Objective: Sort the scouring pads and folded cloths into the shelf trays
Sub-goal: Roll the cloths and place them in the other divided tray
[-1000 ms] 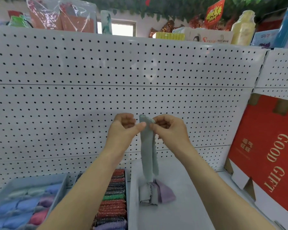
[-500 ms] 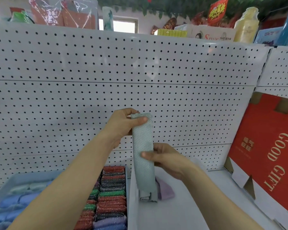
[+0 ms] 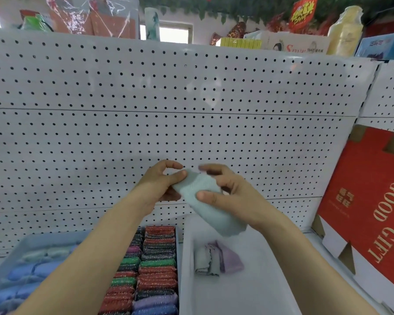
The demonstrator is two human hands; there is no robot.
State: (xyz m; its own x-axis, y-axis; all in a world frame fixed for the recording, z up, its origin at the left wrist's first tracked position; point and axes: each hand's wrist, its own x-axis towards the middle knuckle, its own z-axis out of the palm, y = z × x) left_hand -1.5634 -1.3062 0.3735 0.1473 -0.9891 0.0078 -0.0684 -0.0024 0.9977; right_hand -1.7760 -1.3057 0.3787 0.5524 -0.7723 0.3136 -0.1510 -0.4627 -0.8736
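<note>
Left hand (image 3: 162,186) and right hand (image 3: 225,192) pinch pale green cloth (image 3: 205,201) mid-fold above white tray (image 3: 255,292); thumbs clamped, other fingers loosely curled; align edges squarely; lay beside folded cloths (image 3: 216,258).

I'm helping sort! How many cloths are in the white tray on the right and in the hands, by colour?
Pale green cloth, held in both hands: 1
Grey-white cloth in the white tray: 1
Purple cloth in the tray: 1
Total: 3
</note>
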